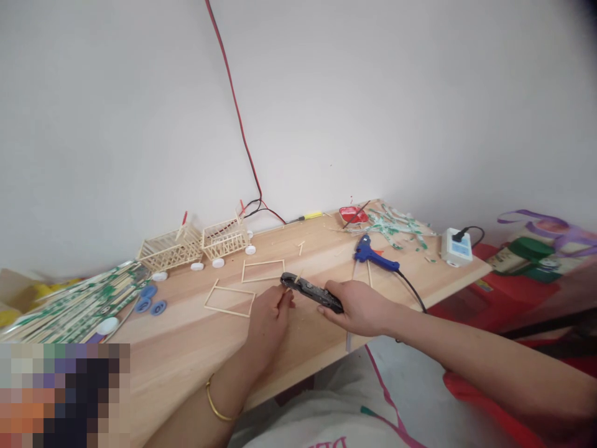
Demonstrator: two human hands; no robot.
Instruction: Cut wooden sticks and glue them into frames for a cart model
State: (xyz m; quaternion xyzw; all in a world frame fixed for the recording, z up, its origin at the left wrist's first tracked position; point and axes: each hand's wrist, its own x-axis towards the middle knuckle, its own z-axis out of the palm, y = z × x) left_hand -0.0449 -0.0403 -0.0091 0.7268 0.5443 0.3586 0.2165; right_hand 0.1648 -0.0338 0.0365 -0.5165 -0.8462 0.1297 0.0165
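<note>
My right hand [357, 305] is wrapped round a pair of black cutting pliers [314, 292], their head pointing left. A thin wooden stick [299, 274] pokes up at the jaws. My left hand [272, 317] is closed just below the pliers' head, its fingertips pinching the stick's lower part, which is mostly hidden. Left of that hand lies a flat rectangular stick frame [230, 301], one side extending past its corner. Behind it is another stick frame [263, 271]. Short stick pieces [301, 247] lie farther back.
Two stick-built carts [172, 249] with white wheels stand at the back left. Near them are wrapped sticks [79, 298] and blue discs [157, 308]. A blue glue gun [375, 255], green-white wrapper scraps [396, 227], a yellow-handled tool [312, 215] and a white power box [457, 247] occupy the right half.
</note>
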